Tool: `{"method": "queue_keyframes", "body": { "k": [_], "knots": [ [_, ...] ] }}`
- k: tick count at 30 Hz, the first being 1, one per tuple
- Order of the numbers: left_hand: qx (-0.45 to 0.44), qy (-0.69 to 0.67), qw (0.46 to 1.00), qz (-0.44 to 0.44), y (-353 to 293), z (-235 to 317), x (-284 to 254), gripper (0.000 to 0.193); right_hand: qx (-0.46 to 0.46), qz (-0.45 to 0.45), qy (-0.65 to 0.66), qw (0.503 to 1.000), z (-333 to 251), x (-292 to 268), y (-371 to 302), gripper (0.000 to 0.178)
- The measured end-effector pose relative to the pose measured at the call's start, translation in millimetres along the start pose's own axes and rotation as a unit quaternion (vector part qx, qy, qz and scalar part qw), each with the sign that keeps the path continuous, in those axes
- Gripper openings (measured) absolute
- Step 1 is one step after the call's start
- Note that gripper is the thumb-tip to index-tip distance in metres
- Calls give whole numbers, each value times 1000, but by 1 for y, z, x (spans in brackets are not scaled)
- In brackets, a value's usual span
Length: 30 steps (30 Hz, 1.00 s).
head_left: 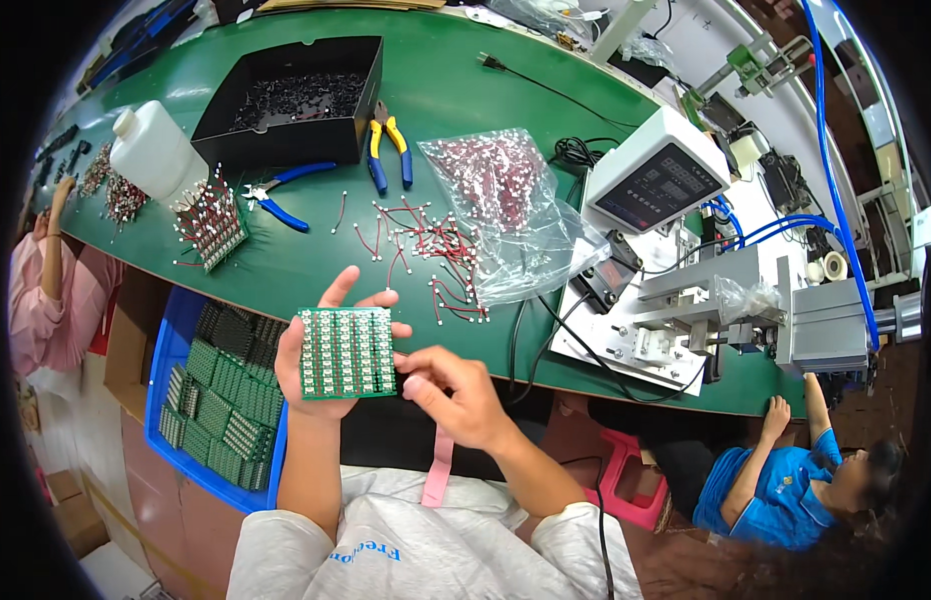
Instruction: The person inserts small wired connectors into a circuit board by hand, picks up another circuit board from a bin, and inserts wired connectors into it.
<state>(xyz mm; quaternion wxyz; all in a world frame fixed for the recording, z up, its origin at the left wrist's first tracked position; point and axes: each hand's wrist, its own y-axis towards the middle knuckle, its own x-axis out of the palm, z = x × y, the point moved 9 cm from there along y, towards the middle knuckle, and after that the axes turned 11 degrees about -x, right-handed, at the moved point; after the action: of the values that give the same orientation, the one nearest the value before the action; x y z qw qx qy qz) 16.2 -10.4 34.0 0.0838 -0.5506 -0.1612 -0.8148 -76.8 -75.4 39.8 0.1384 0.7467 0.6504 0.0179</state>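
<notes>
Holding a green board (347, 352) flat and face-up off the surface's (456, 90) near edge, the left hand (311, 370) grips underneath; right hand (456, 395) fingers pinch its right edge. Nearly square, no clear long axis.

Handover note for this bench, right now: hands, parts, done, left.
Left hand: holds green board panel flat on the palm, above the table edge.
Right hand: fingertips pinched at the panel's right edge; whether they hold a part is hidden.
Parts: loose red wire leads on the green table; more in the clear bag. Other panels stacked in the blue bin.
Done: cannot tell.
Left: the loose leads and the bag.
</notes>
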Motion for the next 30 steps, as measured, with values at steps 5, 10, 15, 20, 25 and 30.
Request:
{"method": "queue_keyframes", "body": {
  "k": [5,10,15,20,25,30],
  "knots": [
    [-18,86,988,130,5,-4,-5,77,87,2,73,994,20,8,1,17],
    [35,-21,993,108,14,-2,13,77,153,105,382,906,35,35,2,14],
    [204,104,971,71,12,16,29,86,145,165,464,858,26,41,11,16],
    [144,150,978,7,18,25,8,89,-22,2,-29,999,-7,16,23,10],
    [133,89,987,17,30,39,-6,85,-150,75,-351,921,-35,-51,33,10],
    [126,51,988,73,41,41,-18,83,-191,34,-473,860,-29,-64,43,21]
  ]
}}
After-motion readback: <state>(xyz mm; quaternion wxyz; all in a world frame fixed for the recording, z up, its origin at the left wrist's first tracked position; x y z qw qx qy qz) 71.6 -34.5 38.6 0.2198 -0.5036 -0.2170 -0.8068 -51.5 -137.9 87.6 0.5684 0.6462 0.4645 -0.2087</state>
